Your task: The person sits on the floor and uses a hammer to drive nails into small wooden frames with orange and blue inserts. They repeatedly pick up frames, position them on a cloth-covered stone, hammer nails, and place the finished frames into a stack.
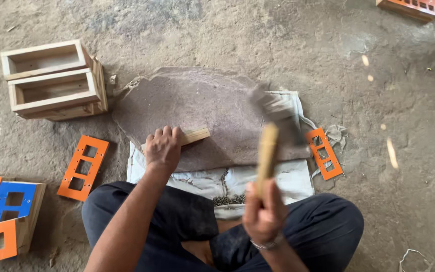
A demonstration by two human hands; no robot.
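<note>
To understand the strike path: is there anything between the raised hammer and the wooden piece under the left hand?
Nothing visible. The hammer in the right hand is blurred above the stone slab; the wooden piece lies exposed beyond the left hand.

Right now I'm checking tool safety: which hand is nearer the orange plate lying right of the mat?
Right. The right hand grips the hammer below-left of the orange plate; the left hand presses a wooden strip farther left.

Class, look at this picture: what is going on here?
A person sits cross-legged on the floor. The left hand presses a wood strip onto a flat stone slab lying on cloth. The right hand grips a hammer, raised and blurred. Nails lie near the lap. Wooden boxes and orange plates lie around.
</note>
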